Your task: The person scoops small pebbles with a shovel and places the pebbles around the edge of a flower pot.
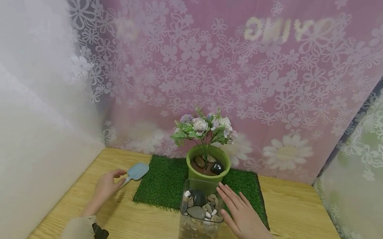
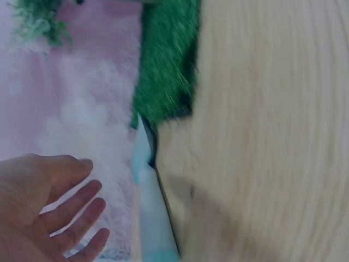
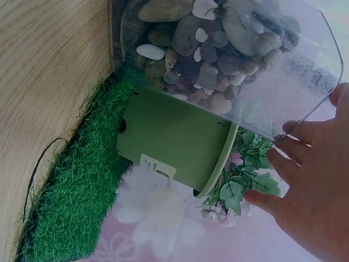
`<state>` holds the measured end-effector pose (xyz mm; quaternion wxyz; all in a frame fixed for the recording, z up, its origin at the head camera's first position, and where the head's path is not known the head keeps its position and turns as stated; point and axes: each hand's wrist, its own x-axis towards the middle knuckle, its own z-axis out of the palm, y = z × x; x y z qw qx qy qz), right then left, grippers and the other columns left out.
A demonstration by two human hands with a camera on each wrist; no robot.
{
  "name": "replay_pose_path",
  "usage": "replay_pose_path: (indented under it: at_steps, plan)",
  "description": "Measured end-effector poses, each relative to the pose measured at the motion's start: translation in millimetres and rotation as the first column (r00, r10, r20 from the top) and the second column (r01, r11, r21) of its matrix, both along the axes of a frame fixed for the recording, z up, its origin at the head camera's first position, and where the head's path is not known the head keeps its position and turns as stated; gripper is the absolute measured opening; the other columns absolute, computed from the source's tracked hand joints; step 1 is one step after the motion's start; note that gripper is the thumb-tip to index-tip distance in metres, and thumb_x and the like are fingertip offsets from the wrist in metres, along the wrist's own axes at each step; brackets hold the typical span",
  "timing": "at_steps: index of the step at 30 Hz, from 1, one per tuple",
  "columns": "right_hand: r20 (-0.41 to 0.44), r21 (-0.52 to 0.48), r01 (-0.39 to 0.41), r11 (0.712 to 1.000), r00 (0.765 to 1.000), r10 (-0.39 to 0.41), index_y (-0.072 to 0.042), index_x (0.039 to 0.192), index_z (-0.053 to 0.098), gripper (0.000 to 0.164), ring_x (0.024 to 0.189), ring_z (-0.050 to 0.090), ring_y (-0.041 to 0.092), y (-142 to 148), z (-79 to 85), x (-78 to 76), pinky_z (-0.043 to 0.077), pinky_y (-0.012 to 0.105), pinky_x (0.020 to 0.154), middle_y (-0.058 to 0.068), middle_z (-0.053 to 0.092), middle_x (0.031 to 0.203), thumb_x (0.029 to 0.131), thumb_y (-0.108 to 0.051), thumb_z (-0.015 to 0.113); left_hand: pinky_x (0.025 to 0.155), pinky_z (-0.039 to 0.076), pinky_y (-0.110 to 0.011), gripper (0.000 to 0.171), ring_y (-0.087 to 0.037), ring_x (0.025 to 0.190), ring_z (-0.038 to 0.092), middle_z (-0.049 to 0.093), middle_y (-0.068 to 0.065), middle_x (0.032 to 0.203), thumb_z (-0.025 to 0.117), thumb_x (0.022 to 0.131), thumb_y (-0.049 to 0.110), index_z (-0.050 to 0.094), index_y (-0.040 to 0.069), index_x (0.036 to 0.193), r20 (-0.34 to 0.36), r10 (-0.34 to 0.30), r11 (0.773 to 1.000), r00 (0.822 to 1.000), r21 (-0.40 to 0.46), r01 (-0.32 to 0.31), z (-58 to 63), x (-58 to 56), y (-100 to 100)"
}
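Note:
A small blue trowel [image 1: 138,171] with a pale handle lies on the table, its blade tip by the mat's left edge. My left hand [image 1: 108,186] hovers over the handle [image 2: 156,215], fingers loosely bent and apart from it in the left wrist view. A clear square container [image 1: 200,231] stands at the front, holding grey, brown and white pebbles plus a large black stone [image 1: 199,197]. My right hand [image 1: 242,218] is at its right side, fingers extended, fingertips right at the rim in the right wrist view.
Behind the container, a green pot [image 1: 190,170] holding artificial flowers [image 1: 200,125] and several stones stands on a grass mat [image 1: 165,183]. The wooden table [image 1: 293,216] meets a pink floral curtain [image 1: 200,69] at the back, with pale sheets at both sides.

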<state>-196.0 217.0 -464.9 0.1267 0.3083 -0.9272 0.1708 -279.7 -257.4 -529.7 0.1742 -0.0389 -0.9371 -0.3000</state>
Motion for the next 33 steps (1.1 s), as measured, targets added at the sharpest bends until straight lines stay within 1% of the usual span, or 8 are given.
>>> replay_pose_path:
  at_steps: [4, 7, 10, 13, 16, 19, 26, 33]
  plan:
    - [0.005, -0.004, -0.002, 1.0, 1.0, 0.002, -0.025, 0.162, 0.025, 0.065, 0.15, 0.03, 0.026, 0.4, -0.5, -0.1, 0.03, 0.062, 0.113, -0.003, 0.025, 0.167, 0.105, -0.032, 0.055, 0.082, 0.054, -0.056, 0.033, -0.043, 0.102, 0.067, 0.07, -0.025, 0.113, 0.075, 0.091, 0.013, 0.069, -0.004, 0.119, 0.079, 0.034, 0.998, 0.996, -0.047, -0.03, -3.8, -0.4, -11.4]
    - [0.009, -0.006, -0.002, 1.0, 1.0, 0.002, -0.025, 0.162, 0.025, 0.064, 0.151, 0.029, 0.024, 0.6, -0.9, 0.1, 0.03, 0.062, 0.113, -0.004, 0.025, 0.167, 0.106, -0.032, 0.055, 0.08, 0.054, -0.055, 0.04, -0.043, 0.099, 0.066, 0.069, -0.026, 0.11, 0.077, 0.09, 0.018, 0.067, -0.007, 0.12, 0.14, 0.044, 0.996, 0.989, -0.084, -0.032, -6.8, -0.5, -18.5]
    - [0.011, -0.008, -0.006, 1.0, 1.0, 0.006, -0.024, 0.162, 0.026, 0.064, 0.151, 0.03, 0.024, 0.5, -0.8, 0.7, 0.031, 0.062, 0.113, -0.003, 0.025, 0.167, 0.105, -0.031, 0.055, 0.072, 0.054, -0.051, 0.042, -0.038, 0.089, 0.067, 0.07, -0.023, 0.102, 0.079, 0.089, 0.021, 0.066, -0.008, 0.116, 0.188, 0.045, 0.994, 0.981, -0.106, -0.025, -9.6, -0.3, -23.2]
    - [0.015, -0.01, -0.005, 1.0, 1.0, 0.005, -0.024, 0.162, 0.027, 0.064, 0.151, 0.029, 0.022, 0.6, -0.5, 1.3, 0.031, 0.062, 0.113, -0.003, 0.025, 0.167, 0.105, -0.03, 0.056, 0.064, 0.054, -0.044, 0.04, -0.029, 0.076, 0.067, 0.071, -0.018, 0.093, 0.079, 0.089, 0.022, 0.066, -0.008, 0.112, 0.222, 0.036, 0.995, 0.974, -0.099, -0.014, -11.5, 0.3, -25.6]
    - [0.012, -0.008, -0.004, 1.0, 1.0, 0.004, -0.023, 0.162, 0.027, 0.064, 0.15, 0.03, 0.023, 0.8, -0.2, 1.3, 0.031, 0.062, 0.113, -0.003, 0.025, 0.167, 0.105, -0.03, 0.056, 0.056, 0.049, -0.037, 0.035, -0.02, 0.065, 0.061, 0.07, -0.01, 0.083, 0.079, 0.089, 0.021, 0.066, -0.006, 0.107, 0.251, 0.028, 0.996, 0.967, -0.085, -0.007, -13.4, 0.9, -26.4]
    - [0.01, -0.007, -0.003, 1.0, 1.0, 0.003, -0.022, 0.162, 0.028, 0.063, 0.15, 0.031, 0.024, 1.3, 0.1, 1.4, 0.031, 0.062, 0.113, -0.003, 0.025, 0.167, 0.105, -0.03, 0.056, 0.054, 0.042, -0.033, 0.032, -0.016, 0.06, 0.053, 0.064, -0.004, 0.077, 0.079, 0.089, 0.023, 0.066, -0.003, 0.103, 0.286, 0.019, 0.995, 0.958, -0.095, 0.008, -16.8, -0.4, -26.4]
    - [0.018, -0.01, -0.006, 1.0, 1.0, 0.006, -0.019, 0.161, 0.03, 0.062, 0.15, 0.03, 0.022, 0.9, -0.1, 1.0, 0.031, 0.062, 0.113, -0.002, 0.026, 0.167, 0.106, -0.03, 0.055, 0.054, 0.04, -0.032, 0.026, -0.018, 0.06, 0.05, 0.058, -0.004, 0.072, 0.076, 0.09, 0.021, 0.063, -0.001, 0.097, 0.328, 0.03, 0.993, 0.944, -0.117, 0.009, -21.1, -5.8, -25.8]
    - [0.011, -0.012, -0.007, 1.0, 1.0, 0.008, -0.02, 0.162, 0.028, 0.063, 0.15, 0.03, 0.022, 1.0, -0.9, 0.3, 0.031, 0.062, 0.112, -0.003, 0.025, 0.167, 0.106, -0.03, 0.055, 0.051, 0.037, -0.033, 0.02, -0.021, 0.057, 0.048, 0.056, -0.007, 0.07, 0.066, 0.091, 0.015, 0.056, -0.002, 0.095, 0.317, 0.052, 0.991, 0.947, -0.13, -0.011, -15.5, -5.9, -25.0]
